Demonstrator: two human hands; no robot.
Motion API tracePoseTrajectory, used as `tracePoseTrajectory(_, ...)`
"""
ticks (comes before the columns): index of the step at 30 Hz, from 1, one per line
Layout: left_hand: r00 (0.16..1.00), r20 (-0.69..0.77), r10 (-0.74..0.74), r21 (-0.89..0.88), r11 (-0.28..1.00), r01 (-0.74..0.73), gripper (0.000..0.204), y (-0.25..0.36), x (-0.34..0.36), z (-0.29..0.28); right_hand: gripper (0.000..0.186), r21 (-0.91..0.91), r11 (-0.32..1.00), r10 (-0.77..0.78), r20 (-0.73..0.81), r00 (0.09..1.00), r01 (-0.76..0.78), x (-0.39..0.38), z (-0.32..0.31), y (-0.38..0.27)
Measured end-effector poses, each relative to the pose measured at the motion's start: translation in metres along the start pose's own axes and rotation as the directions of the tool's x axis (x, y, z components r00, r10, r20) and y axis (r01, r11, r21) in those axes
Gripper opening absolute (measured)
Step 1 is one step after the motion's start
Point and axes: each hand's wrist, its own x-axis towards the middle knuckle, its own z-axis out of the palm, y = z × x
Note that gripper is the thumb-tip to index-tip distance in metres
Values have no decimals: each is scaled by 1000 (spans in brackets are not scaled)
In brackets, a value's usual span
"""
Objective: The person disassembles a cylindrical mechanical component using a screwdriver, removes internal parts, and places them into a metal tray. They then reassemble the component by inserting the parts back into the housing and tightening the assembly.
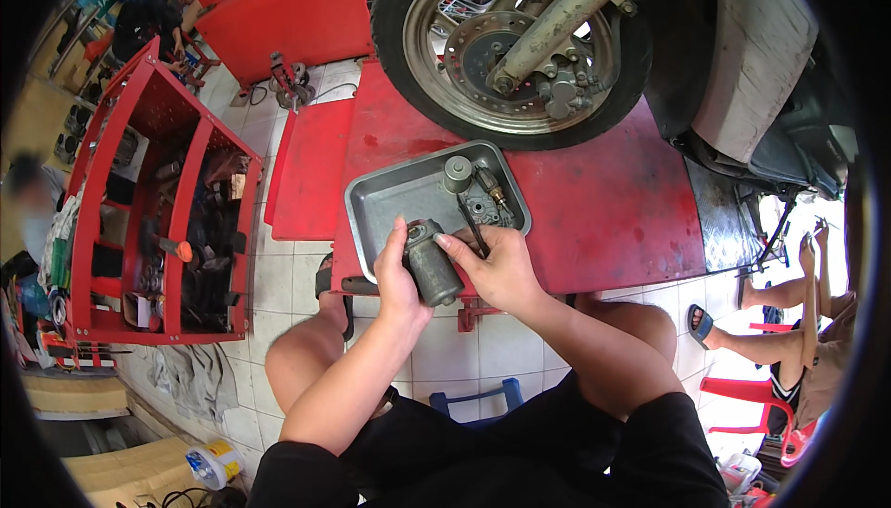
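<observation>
My left hand (399, 281) wraps round a dark grey metal cylinder (436, 276), a motor-like housing with a flanged upper end, held tilted over the near edge of a metal tray (394, 191). My right hand (504, 271) is closed on a thin black tool (471, 225), whose exact kind I cannot make out. The right thumb touches the cylinder near its upper end. Inside the tray lie a round silvery metal cup (458, 173), a brass-coloured fitting (493, 189) and a cast metal cover (483, 210), right beyond the tool.
The tray rests on a red platform (603, 206), below a motorbike's front wheel (408, 35). A red shelf cart (167, 318) with parts stands left. A blue stool (478, 403) shows between my legs. Another person (835, 350) sits at right; others are at far left.
</observation>
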Motion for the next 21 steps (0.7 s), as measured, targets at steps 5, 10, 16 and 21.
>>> tracePoseTrajectory(5,997,-28,-78,-58,995,77,41,0,5,-1,37,14,997,-79,-31,996,80,2,-7,-4)
tracePoseTrajectory(10,982,-90,-167,-231,963,142,45,14,5,3,26,-123,932,-358,-168,919,340,9,-44,-24)
tracePoseTrajectory(16,990,-83,-118,-303,949,88,44,31,11,0,25,191,981,11,176,984,-45,16,-86,-23)
tracePoseTrajectory(21,992,-122,-26,-320,947,-15,39,44,13,-3,30,697,684,-81,365,927,-215,11,-88,-39)
